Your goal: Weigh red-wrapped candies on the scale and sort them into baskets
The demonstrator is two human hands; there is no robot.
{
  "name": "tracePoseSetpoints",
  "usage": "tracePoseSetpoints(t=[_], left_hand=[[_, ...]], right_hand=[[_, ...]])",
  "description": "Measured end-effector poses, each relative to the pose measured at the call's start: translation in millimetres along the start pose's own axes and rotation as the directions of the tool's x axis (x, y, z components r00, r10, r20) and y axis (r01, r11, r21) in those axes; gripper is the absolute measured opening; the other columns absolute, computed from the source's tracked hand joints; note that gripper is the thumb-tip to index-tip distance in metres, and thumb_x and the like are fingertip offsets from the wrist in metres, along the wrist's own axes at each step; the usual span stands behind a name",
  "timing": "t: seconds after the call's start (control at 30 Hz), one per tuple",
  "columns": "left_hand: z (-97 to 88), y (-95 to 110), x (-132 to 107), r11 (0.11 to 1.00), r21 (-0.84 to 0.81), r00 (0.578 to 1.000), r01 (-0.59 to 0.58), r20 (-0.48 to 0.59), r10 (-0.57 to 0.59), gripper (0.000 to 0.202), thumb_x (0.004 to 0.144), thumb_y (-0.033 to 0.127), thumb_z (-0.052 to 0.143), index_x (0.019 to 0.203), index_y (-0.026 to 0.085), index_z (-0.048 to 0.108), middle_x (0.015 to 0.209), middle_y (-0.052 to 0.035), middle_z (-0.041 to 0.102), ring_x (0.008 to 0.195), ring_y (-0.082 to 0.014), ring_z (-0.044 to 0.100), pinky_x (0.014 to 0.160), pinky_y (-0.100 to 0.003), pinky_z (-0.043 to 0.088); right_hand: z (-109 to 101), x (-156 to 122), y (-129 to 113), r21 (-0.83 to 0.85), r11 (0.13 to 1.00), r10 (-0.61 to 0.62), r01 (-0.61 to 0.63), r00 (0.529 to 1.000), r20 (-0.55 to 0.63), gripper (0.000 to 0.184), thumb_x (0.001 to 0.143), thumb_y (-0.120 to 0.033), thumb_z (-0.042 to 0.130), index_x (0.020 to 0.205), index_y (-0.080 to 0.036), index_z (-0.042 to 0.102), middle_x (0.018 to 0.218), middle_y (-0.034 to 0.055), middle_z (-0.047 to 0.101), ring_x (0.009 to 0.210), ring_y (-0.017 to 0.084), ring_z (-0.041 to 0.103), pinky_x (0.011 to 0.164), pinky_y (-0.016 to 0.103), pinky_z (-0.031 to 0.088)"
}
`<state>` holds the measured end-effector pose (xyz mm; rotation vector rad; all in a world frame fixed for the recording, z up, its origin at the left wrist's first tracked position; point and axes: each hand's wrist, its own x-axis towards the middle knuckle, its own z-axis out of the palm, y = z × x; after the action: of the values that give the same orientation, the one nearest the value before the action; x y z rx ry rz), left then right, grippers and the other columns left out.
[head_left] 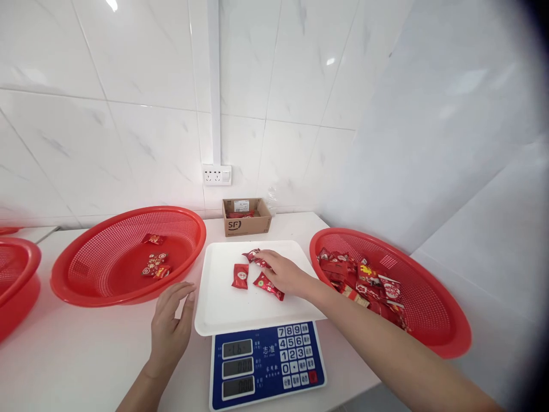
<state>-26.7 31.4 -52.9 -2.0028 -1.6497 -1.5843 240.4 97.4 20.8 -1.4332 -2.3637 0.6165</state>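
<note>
My right hand (281,272) reaches over the white tray (223,312) of a digital scale, its fingers closed on a red wrapped candy (251,254) that they partly cover. Two more are on the tray: one red candy (241,276) lies left of the hand, and another shiny red candy (269,285) lies just below it. Beside the tray's left edge, my left hand (174,320) hovers with bent fingers and thumb apart, holding nothing. The scale's blue panel (268,366) faces me with its keypad and three displays.
A red basket (128,294) with several packets stands on the left, partly beside another red basket (19,286). On the right, a red basket (437,297) holds many red packets (369,280). A cardboard box (246,226) sits behind the tray, below a wall socket (217,175).
</note>
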Motion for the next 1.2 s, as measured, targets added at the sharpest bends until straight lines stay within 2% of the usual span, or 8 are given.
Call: tracePoseSetpoints(t=[0.1, 0.17, 0.33, 0.5, 0.7, 0.87, 1.07, 1.2], left_hand=[[0.3, -0.2, 0.0, 1.0, -0.006, 1.0, 0.0, -0.003, 0.0, 0.022, 0.086, 0.034, 0.049, 0.092, 0.019, 0.064, 0.095, -0.0093, 0.068, 0.093, -0.0221, 0.063, 0.074, -0.033, 0.055], [0.5, -0.7, -0.2, 1.0, -0.004, 1.0, 0.006, -0.001, -0.006, 0.022, 0.086, 0.034, 0.049, 0.092, 0.019, 0.064, 0.095, -0.0092, 0.068, 0.093, -0.0222, 0.063, 0.074, -0.033, 0.055], [0.7, -1.5, -0.8, 1.0, 0.009, 1.0, -0.003, 0.0, 0.003, 0.021, 0.087, 0.033, 0.049, 0.093, 0.02, 0.064, 0.096, -0.0092, 0.068, 0.093, -0.0224, 0.063, 0.075, -0.034, 0.055], [-0.2, 1.1, -0.2, 1.0, -0.01, 1.0, -0.001, -0.001, 0.001, 0.021, 0.087, 0.033, 0.049, 0.093, 0.02, 0.063, 0.096, -0.0089, 0.068, 0.094, -0.0221, 0.062, 0.078, -0.035, 0.054], [0.3, 0.7, 0.6, 0.999, -0.038, 1.0, 0.031, -0.005, -0.031, 0.02, 0.086, 0.034, 0.05, 0.092, 0.021, 0.064, 0.095, -0.0085, 0.068, 0.093, -0.0224, 0.063, 0.075, -0.034, 0.055], [-0.1, 0.1, 1.0, 0.999, -0.04, 1.0, 0.011, -0.01, -0.012, 0.018, 0.086, 0.032, 0.05, 0.093, 0.021, 0.063, 0.095, -0.008, 0.067, 0.093, -0.0217, 0.063, 0.077, -0.035, 0.055], [-0.6, 1.7, 0.7, 0.999, -0.048, 1.0, 0.024, 0.001, -0.024, 0.02, 0.086, 0.033, 0.05, 0.092, 0.02, 0.064, 0.095, -0.0087, 0.068, 0.092, -0.0222, 0.063, 0.075, -0.035, 0.055], [-0.3, 1.8, 0.6, 0.998, -0.048, 0.999, 0.039, 0.004, -0.039, 0.021, 0.085, 0.034, 0.051, 0.092, 0.02, 0.064, 0.095, -0.009, 0.068, 0.092, -0.0227, 0.064, 0.074, -0.035, 0.055]], right_hand=[[1.9, 1.1, 0.7, -0.001, 0.998, 0.07, -0.07, 0.996, -0.048, 0.046, 0.088, -0.017, 0.036, 0.132, -0.022, 0.045, 0.14, 0.0072, 0.044, 0.123, 0.021, 0.047, 0.101, 0.038, 0.037], [-0.5, 0.1, -0.2, -0.009, 0.994, 0.106, -0.107, 0.992, -0.065, 0.045, 0.09, -0.022, 0.035, 0.133, -0.02, 0.045, 0.142, 0.0097, 0.041, 0.125, 0.023, 0.044, 0.102, 0.04, 0.035], [-12.2, -12.4, -0.9, -0.045, 0.998, 0.05, -0.046, 0.996, 0.076, 0.067, 0.083, -0.055, 0.05, 0.142, -0.03, 0.034, 0.154, 0.0041, 0.02, 0.142, 0.026, 0.007, 0.111, 0.045, 0.018], [-5.8, -15.5, 0.0, -0.224, 0.974, 0.004, 0.031, 0.988, 0.156, 0.073, 0.086, -0.066, 0.029, 0.148, -0.027, 0.018, 0.156, 0.0064, 0.005, 0.141, 0.028, -0.009, 0.111, 0.052, -0.001], [6.1, 1.6, -16.3, -0.219, 0.971, -0.06, 0.098, 0.983, 0.176, 0.073, 0.085, -0.069, 0.026, 0.146, -0.029, 0.024, 0.156, 0.0071, 0.004, 0.141, 0.03, -0.008, 0.109, 0.055, -0.002], [9.1, 9.2, -26.0, -0.194, 0.962, -0.154, 0.191, 0.969, 0.191, 0.064, 0.083, -0.067, 0.036, 0.134, -0.031, 0.048, 0.152, 0.0079, 0.027, 0.14, 0.036, 0.007, 0.107, 0.062, 0.005], [14.1, 9.9, -22.8, -0.179, 0.971, -0.153, 0.158, 0.987, 0.044, 0.041, 0.086, -0.041, 0.046, 0.118, -0.021, 0.061, 0.137, 0.0089, 0.049, 0.133, 0.031, 0.03, 0.108, 0.05, 0.022], [16.7, 9.9, -23.5, -0.157, 0.979, -0.135, 0.13, 0.991, -0.024, 0.031, 0.084, -0.037, 0.051, 0.103, -0.018, 0.065, 0.13, 0.0104, 0.055, 0.129, 0.028, 0.037, 0.107, 0.043, 0.027]])
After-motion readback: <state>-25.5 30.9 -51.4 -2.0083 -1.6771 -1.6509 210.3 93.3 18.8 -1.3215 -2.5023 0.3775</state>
